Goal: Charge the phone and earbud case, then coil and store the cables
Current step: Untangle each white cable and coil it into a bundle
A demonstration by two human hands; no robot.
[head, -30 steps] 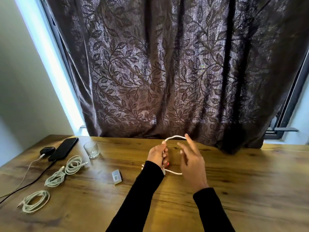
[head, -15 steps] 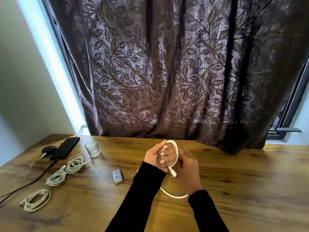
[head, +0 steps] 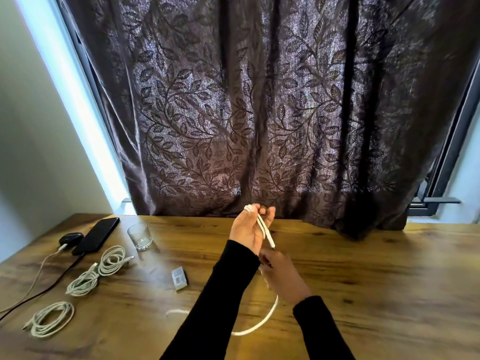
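While left hand (head: 248,228) pinches the white cable (head: 263,227) loop as anchor, right hand (head: 281,275) grips slack to feed another turn.

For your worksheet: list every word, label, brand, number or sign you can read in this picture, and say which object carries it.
None can be read.
Phone: dark, no text shows.
Earbud case: no marking can be made out.
Small white box: any print on it is too blurred to read.
Glass, cables and curtain: no lettering, only a leaf pattern on the curtain.
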